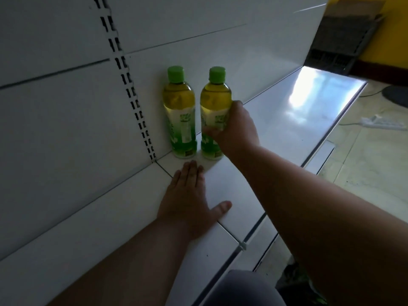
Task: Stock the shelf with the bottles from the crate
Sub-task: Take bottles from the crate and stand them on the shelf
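Two bottles of yellow-green drink with green caps and green-white labels stand upright on the white shelf, close to its back panel. The left bottle stands free beside the slotted upright. My right hand is wrapped around the label of the right bottle, whose base rests on the shelf. My left hand lies flat on the shelf, palm down, fingers together and thumb spread, just in front of the two bottles and holding nothing. The crate is out of sight.
A slotted metal upright runs down the white back panel. The shelf's front edge runs diagonally at right, with tiled floor beyond. A white power strip and cable lie on the floor. A dark rack leans on the yellow wall.
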